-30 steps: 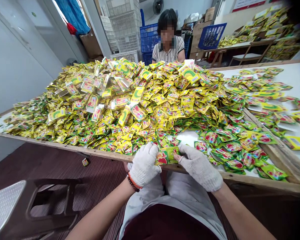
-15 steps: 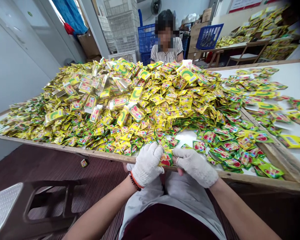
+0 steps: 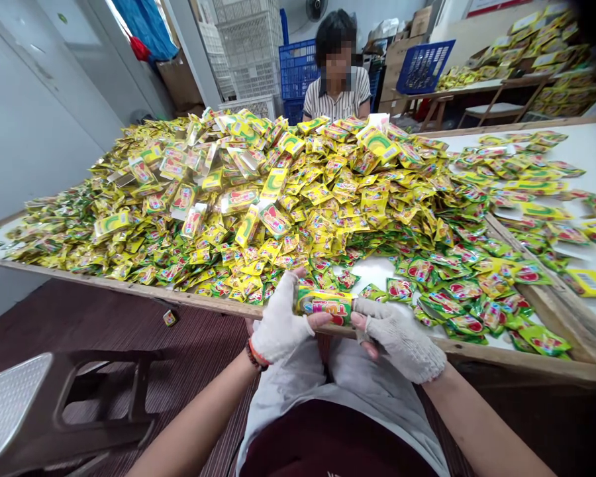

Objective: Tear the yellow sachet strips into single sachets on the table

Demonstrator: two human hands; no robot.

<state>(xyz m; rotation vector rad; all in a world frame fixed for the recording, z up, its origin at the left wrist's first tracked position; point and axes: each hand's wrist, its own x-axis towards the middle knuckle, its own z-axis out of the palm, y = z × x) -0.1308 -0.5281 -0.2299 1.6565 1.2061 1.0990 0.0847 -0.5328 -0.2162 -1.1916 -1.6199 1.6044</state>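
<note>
Between my gloved hands, just above the table's front edge, is a small yellow and green printed box [image 3: 325, 305] with large letters on its face. My left hand [image 3: 281, 324] grips its left end, thumb along the lower edge and a finger up behind it. At the other end, my right hand [image 3: 397, 339] pinches the box between thumb and fingers. Both white gloves leave the fingertips bare. Just beyond lie green sachets [image 3: 397, 289] with red pictures and a large heap of yellow sachets [image 3: 328, 192], topped with several similar boxes [image 3: 274, 182].
A wooden strip [image 3: 526, 265] divides the table at the right, with more packs beyond it. Across the heap sits another person [image 3: 338, 93]. A plastic stool [image 3: 24, 404] stands at my left. Stacked crates [image 3: 248, 53] and a blue basket [image 3: 424, 66] are behind.
The box now shows its broad lettered face, more of it visible between my hands. My left hand has turned and its fingers have spread from a closed grip. The view has shifted slightly.
</note>
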